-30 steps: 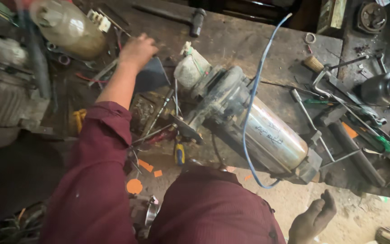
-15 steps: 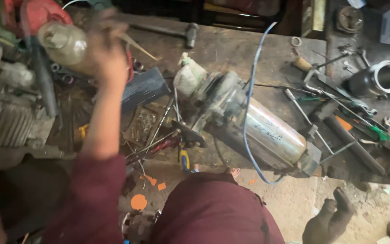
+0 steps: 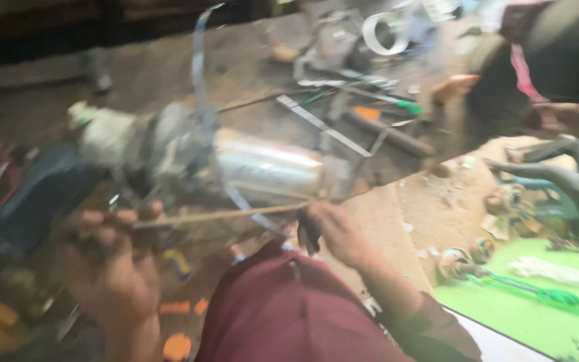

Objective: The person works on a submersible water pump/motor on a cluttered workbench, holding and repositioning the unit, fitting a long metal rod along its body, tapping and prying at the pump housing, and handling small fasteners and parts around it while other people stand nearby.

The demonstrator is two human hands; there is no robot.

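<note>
While the left hand (image 3: 118, 268) curls shut around one end of a thin rod (image 3: 219, 215), the right hand (image 3: 336, 231) pinches the other end together with a dark tool (image 3: 308, 234) whose kind is blurred. The rod lies level just in front of the silver motor (image 3: 236, 164), which rests on the cluttered counter (image 3: 249, 67). A blue cable (image 3: 199, 80) loops over the motor. Beyond the motor lie metal strips (image 3: 323, 124) and a ring (image 3: 387, 30). Another person's hand (image 3: 564, 121) shows far right of the motor.

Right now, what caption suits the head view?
Both hands, left and right, hold a thin rod before a motor.
</note>
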